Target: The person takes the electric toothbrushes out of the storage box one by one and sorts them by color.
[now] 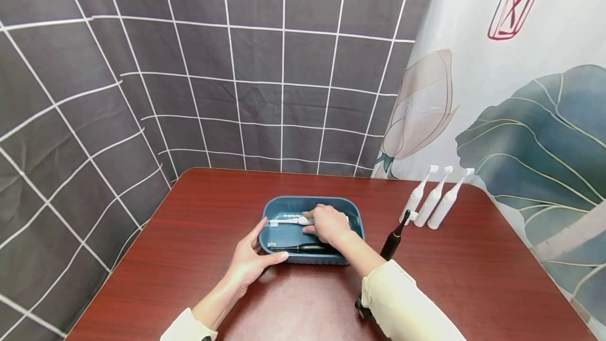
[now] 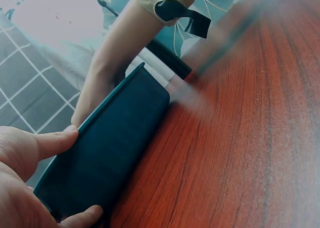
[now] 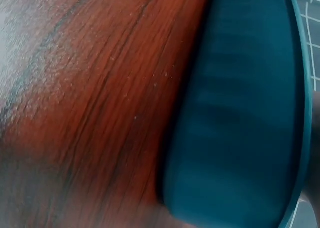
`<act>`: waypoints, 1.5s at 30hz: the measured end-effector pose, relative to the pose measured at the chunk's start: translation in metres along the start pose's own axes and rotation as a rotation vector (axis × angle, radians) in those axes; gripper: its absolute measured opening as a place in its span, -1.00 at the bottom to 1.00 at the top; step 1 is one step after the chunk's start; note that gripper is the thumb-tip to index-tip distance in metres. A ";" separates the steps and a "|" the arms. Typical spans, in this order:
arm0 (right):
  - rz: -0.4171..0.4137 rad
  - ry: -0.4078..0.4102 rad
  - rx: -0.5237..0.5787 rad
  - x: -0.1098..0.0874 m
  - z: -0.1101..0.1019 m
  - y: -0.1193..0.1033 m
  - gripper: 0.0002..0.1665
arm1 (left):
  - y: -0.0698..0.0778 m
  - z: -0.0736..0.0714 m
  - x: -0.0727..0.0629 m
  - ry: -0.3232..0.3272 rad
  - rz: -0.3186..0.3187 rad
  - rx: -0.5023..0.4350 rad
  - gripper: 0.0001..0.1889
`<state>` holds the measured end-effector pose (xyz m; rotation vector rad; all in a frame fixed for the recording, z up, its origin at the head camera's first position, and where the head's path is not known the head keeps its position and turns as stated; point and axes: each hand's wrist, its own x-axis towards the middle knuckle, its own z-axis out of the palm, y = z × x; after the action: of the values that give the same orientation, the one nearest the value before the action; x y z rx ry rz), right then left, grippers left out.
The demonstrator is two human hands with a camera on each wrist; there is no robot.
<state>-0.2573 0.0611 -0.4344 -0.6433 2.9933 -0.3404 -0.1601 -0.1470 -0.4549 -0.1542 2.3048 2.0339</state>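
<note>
A blue plastic bin [image 1: 307, 258] stands on the table. At its left end my left hand [image 1: 248, 259] holds it, thumb on the front rim and fingers along the left side; the left wrist view shows the thumb on the rim too. My right hand [image 1: 329, 223] reaches down inside and grips a white electric toothbrush [image 1: 286, 221] by its handle, brush head pointing left. Along the front inner side lies a black electric toothbrush [image 1: 303, 248]. In the right wrist view the bin's outer wall [image 3: 235, 112] fills the right half, and the right hand is mostly hidden.
Three white electric toothbrushes [image 1: 433, 201] stand upright at the back right of the red-brown wooden table [image 1: 213, 214]. A black electric toothbrush [image 1: 392, 241] stands nearer, right beside the right forearm. Behind hang a grey grid-patterned curtain [image 1: 260, 93] and a floral one [image 1: 473, 67].
</note>
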 end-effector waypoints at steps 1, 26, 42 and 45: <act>-0.006 0.007 -0.016 0.000 0.001 -0.001 -0.47 | 0.000 0.000 0.000 0.001 0.000 0.002 0.05; -0.143 0.311 0.095 -0.015 -0.007 0.005 -0.59 | 0.001 -0.001 0.000 0.007 -0.007 0.045 0.05; -0.330 0.569 0.389 -0.074 -0.034 0.005 -0.52 | -0.002 0.000 0.001 0.018 0.002 0.039 0.06; -0.381 0.575 0.478 -0.088 -0.037 0.007 -0.51 | -0.003 0.001 0.002 0.018 0.006 0.034 0.06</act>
<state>-0.1839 0.1106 -0.3985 -1.2171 3.0434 -1.4290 -0.1618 -0.1468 -0.4579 -0.1655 2.3520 2.0029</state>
